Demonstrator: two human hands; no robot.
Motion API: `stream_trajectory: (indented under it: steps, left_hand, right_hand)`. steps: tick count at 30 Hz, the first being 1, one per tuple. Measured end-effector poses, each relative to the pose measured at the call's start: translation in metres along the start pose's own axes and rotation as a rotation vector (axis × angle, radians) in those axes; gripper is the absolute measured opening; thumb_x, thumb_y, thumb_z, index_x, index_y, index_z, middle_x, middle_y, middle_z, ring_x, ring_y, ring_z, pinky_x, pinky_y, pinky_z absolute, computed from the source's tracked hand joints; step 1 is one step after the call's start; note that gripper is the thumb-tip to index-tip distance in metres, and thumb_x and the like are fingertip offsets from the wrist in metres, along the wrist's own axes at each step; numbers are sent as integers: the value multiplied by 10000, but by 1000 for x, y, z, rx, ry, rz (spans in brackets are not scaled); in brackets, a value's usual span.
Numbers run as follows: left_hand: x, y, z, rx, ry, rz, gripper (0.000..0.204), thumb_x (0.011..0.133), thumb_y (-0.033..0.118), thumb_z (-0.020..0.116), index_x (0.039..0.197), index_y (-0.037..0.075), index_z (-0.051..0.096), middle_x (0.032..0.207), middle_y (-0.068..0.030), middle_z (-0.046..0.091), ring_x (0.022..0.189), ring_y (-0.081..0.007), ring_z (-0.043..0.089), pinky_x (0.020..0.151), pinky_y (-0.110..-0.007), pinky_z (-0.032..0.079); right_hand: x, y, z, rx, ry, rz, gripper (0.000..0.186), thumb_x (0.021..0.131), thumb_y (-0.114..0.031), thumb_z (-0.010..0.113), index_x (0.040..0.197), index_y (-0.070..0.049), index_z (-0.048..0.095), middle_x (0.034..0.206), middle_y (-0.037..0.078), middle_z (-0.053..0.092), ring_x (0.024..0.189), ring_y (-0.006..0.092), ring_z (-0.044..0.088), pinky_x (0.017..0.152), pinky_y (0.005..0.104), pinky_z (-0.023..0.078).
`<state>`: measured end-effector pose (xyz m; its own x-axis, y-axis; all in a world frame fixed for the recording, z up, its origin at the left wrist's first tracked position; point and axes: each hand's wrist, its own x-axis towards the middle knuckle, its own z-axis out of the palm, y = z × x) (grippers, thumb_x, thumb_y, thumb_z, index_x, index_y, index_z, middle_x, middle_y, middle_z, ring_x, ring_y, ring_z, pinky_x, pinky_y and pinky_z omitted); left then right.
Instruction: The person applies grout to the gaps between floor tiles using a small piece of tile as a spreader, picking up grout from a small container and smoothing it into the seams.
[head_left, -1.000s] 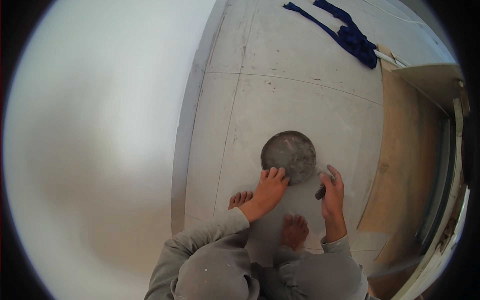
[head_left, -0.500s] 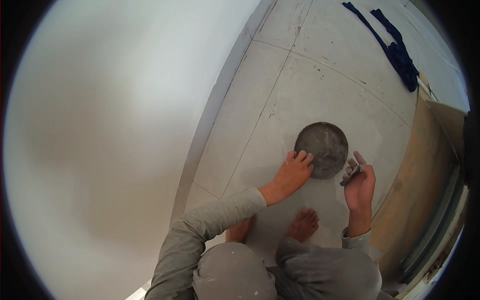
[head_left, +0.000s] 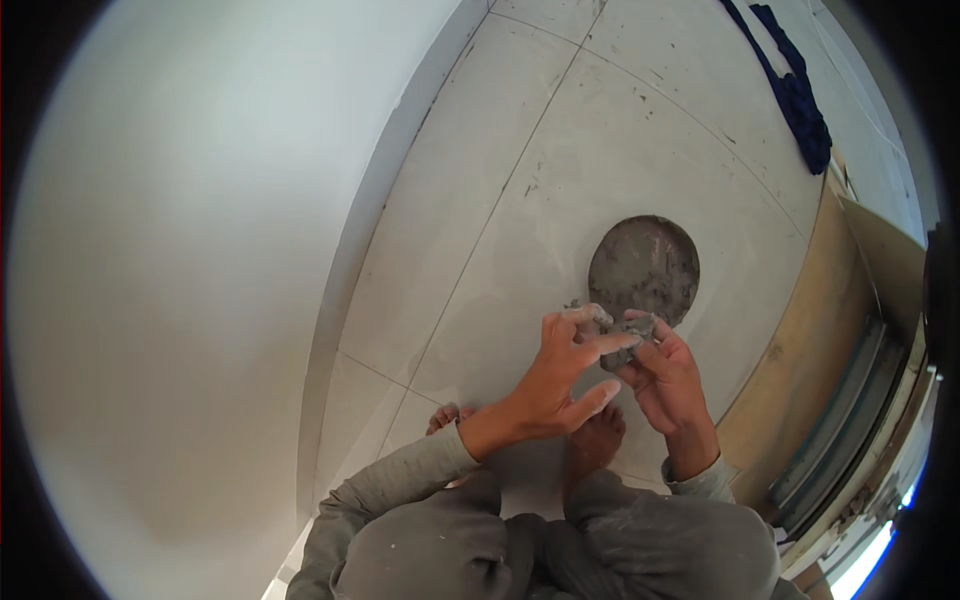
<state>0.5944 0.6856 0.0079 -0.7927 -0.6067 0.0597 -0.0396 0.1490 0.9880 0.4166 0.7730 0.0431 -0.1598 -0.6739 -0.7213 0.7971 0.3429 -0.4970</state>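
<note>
Floor tiles (head_left: 560,180): pale ceramic, smooth, dusty, with grey smears. Round pan (head_left: 643,268): coated in rough, matt grey mortar. Lump of mortar (head_left: 622,340): wet, coarse, grey. Cloth (head_left: 800,105): dark blue fabric, crumpled. Wall (head_left: 200,250): smooth, matt white.

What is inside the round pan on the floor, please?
The pan is coated inside with grey mortar smears, with no heap visible. Its near rim is hidden behind the fingers of both hands, which hold a grey lump.
</note>
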Motion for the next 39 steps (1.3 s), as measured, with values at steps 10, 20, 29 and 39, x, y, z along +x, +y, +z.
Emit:
stream_trajectory:
  steps: [10,20,29,39]
  left_hand:
    - [-30,-16,-13,110,-17,105,531,1006,492,522,1419,175,625,1542,-279,352,1318,-414,334,1042,-515,348]
    - [-59,-24,-19,68,38,62,551,1006,538,501,1407,190,651,1589,-283,297,1317,-403,340,1057,-499,320]
    - [-71,-17,-25,357,27,-77,447,990,398,580,1357,153,655,1497,-242,425,1283,-398,396,1044,-489,375]
    - [-98,-3,-48,476,-173,-332,351,914,102,678,1264,105,655,1154,-124,654,1114,-361,597,950,-447,479]
  right_hand:
    - [-12,31,-3,273,-159,88,288,1056,-57,519,1341,-25,499,1226,163,652,1115,246,677,954,412,606]
    - [-12,50,12,339,-148,150,261,1058,-75,544,1317,-56,521,1210,111,658,1076,197,688,917,374,616]
    - [-7,32,17,104,-76,-54,294,1053,-92,568,1342,-57,530,1201,85,674,1055,185,684,904,364,596]
    - [72,-7,36,-471,-20,-204,303,1009,-92,628,1303,-32,586,1170,52,686,1037,145,661,845,309,549]
